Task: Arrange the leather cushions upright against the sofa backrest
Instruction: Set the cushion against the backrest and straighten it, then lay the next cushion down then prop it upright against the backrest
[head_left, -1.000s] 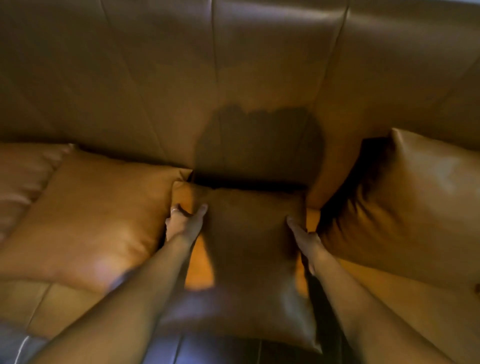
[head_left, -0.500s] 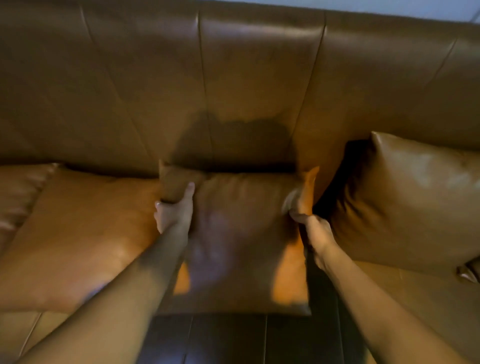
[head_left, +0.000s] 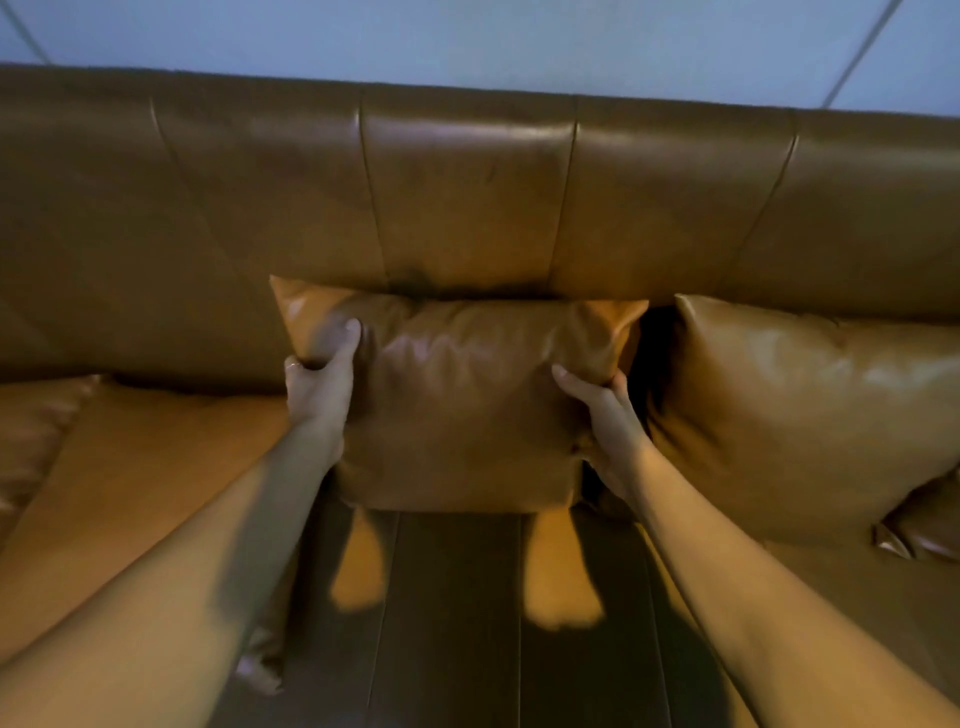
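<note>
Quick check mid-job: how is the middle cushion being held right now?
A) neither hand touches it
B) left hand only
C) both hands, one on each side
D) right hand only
C: the left hand grips the middle cushion near its upper left corner and the right hand grips its right edge, holding it against the backrest.

No text, label, brand mark, number or sign can be read anywhere in the view. The leather cushion gripped between the left hand and the right hand shows only plain glossy hide. The sofa backrest beyond the hands and the cushion to the right of the right hand are just as bare of lettering.
</note>
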